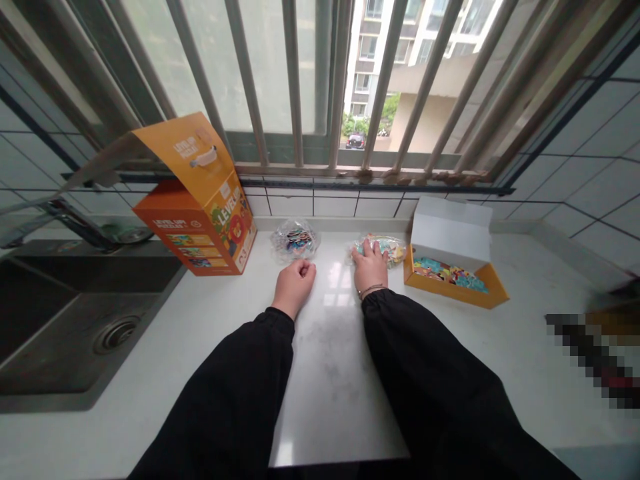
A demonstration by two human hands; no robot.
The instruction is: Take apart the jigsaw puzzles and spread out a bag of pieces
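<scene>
My left hand [294, 287] rests on the white counter as a loose fist, with nothing visible in it. Just beyond it lies a clear plastic bag [296, 241] of dark, multicoloured puzzle pieces, crumpled and close to the knuckles. On the right, a second clear plastic bag [395, 249] holds lighter puzzle pieces in teal and yellow. My right hand [371, 263] lies over the left part of that bag, fingers spread and touching it; part of the bag is hidden under them. An open yellow box [453, 297] of loose puzzle pieces [450, 273] stands right beside it.
A tall orange puzzle box [200, 233] stands at the back left with its lid flap raised. Left of it is a dark sink [75, 340] set into the counter [340, 373]. Behind runs a tiled wall below a barred window. A pixelated patch covers something at far right.
</scene>
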